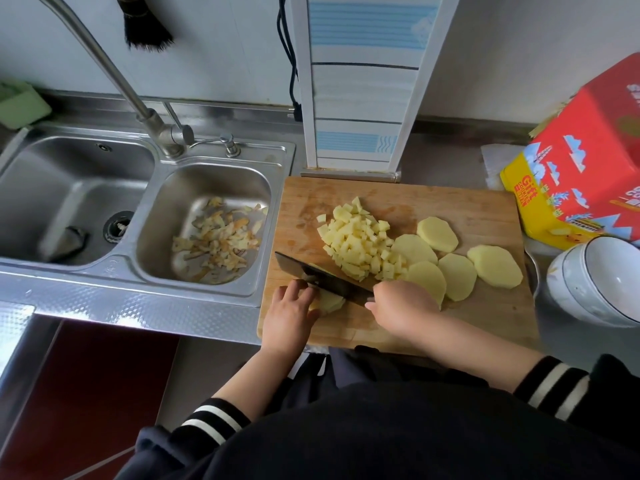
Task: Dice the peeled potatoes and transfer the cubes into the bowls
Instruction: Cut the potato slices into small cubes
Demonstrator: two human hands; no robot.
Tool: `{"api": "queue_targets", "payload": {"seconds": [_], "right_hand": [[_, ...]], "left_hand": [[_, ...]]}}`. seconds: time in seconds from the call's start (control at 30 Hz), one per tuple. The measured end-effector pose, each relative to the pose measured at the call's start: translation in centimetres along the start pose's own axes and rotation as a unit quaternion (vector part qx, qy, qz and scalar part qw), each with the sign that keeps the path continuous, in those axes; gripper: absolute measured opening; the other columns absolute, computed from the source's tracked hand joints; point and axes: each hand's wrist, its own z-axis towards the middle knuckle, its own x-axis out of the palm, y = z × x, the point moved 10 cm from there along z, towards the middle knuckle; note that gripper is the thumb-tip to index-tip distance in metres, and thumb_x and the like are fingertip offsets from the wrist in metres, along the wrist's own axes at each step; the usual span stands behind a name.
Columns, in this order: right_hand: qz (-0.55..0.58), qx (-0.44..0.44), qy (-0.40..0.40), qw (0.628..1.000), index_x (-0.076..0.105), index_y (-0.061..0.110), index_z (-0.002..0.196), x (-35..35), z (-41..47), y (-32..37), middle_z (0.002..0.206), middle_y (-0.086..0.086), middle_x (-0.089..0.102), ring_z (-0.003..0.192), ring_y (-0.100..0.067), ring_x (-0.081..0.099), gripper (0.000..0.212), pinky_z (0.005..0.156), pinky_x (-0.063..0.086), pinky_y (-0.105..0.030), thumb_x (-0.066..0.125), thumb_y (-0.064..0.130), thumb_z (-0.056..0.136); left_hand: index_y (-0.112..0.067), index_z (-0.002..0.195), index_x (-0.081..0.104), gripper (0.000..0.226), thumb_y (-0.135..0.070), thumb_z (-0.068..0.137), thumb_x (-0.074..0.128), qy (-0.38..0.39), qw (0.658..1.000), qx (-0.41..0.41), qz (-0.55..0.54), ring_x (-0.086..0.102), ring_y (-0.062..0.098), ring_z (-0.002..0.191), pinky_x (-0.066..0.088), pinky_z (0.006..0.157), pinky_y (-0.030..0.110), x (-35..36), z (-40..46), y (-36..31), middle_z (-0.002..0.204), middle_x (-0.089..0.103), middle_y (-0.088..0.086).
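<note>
The right hand (403, 306) is gripping the handle of a dark cleaver (322, 277); the handle itself is lying hidden inside the curled fingers. The blade is running away from that hand toward the left hand (290, 308), its edge standing on a stack of potato slices (330, 301). The left hand is resting on that stack with fingers bent down onto it, covering most of it, so how many slices are lying under the hand cannot be told. Both hands are working at the near edge of a wooden cutting board (485, 320).

Just beyond the blade a heap of potato cubes (360, 242) is sitting on the board. Beyond and to the right of the right hand, five uncut potato slices (495, 261) are lying overlapping; the nearest is partly covered by the knuckles.

Well to the right of the right hand, white bowls (595, 282) are being cut off by the frame edge, their count unclear. To the left of the left hand, peelings (218, 237) are lying in the smaller sink basin (207, 181).
</note>
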Motion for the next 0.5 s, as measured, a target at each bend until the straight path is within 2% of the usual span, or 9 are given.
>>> {"api": "queue_targets", "payload": {"seconds": [0.1, 0.2, 0.37, 0.43, 0.5], "right_hand": [[0.053, 0.008, 0.01, 0.998, 0.054, 0.015, 0.09, -0.6, 0.5, -1.2, 0.077, 0.003, 0.054, 0.073, -0.018, 0.055, 0.028, 0.058, 0.041, -0.028, 0.049, 0.041, 0.099], [0.025, 0.001, -0.007, 1.0, 0.052, 0.016, 0.085, -1.3, 0.3, -1.2, 0.073, 0.003, 0.051, 0.07, -0.018, 0.052, 0.03, 0.056, 0.038, -0.029, 0.045, 0.041, 0.1], [0.008, -0.016, -0.041, 0.999, 0.06, 0.015, 0.096, -2.4, -0.9, 0.0, 0.077, 0.003, 0.053, 0.077, -0.021, 0.055, 0.032, 0.062, 0.043, -0.031, 0.042, 0.042, 0.101], [-0.006, -0.025, -0.039, 0.999, 0.062, 0.014, 0.103, -2.8, -1.3, 0.7, 0.08, 0.001, 0.054, 0.078, -0.022, 0.055, 0.034, 0.062, 0.041, -0.03, 0.041, 0.041, 0.102], [-0.022, -0.025, -0.023, 0.999, 0.061, 0.014, 0.11, -2.8, -1.5, 1.2, 0.095, -0.004, 0.061, 0.086, -0.024, 0.058, 0.035, 0.064, 0.041, -0.03, 0.039, 0.04, 0.103]], "left_hand": [[-0.018, 0.092, 0.069, 0.035, -0.022, 0.064, 0.09, -0.012, 1.0, 0.005, -0.012, 0.06, 0.033, 0.079, 0.054, 0.062, 0.039, -0.1, -0.1, 0.0, 0.1, 0.065, 0.006], [-0.017, 0.091, 0.069, 0.032, -0.02, 0.067, 0.088, -0.028, 0.999, 0.013, -0.014, 0.059, 0.033, 0.078, 0.054, 0.061, 0.038, -0.2, -0.3, 0.1, 0.1, 0.064, 0.007], [-0.016, 0.092, 0.069, 0.025, -0.019, 0.073, 0.085, -0.048, 0.998, 0.022, -0.013, 0.06, 0.032, 0.08, 0.054, 0.062, 0.037, -0.5, -0.9, 0.0, 0.1, 0.064, 0.007], [-0.016, 0.093, 0.069, 0.026, -0.018, 0.072, 0.085, -0.053, 0.998, 0.027, -0.012, 0.06, 0.033, 0.08, 0.054, 0.061, 0.037, -0.7, -1.0, -0.2, 0.1, 0.064, 0.007], [-0.015, 0.093, 0.07, 0.027, -0.016, 0.071, 0.085, -0.055, 0.998, 0.03, -0.01, 0.061, 0.034, 0.079, 0.054, 0.06, 0.037, -0.8, -1.0, -0.3, 0.1, 0.065, 0.008]]}}
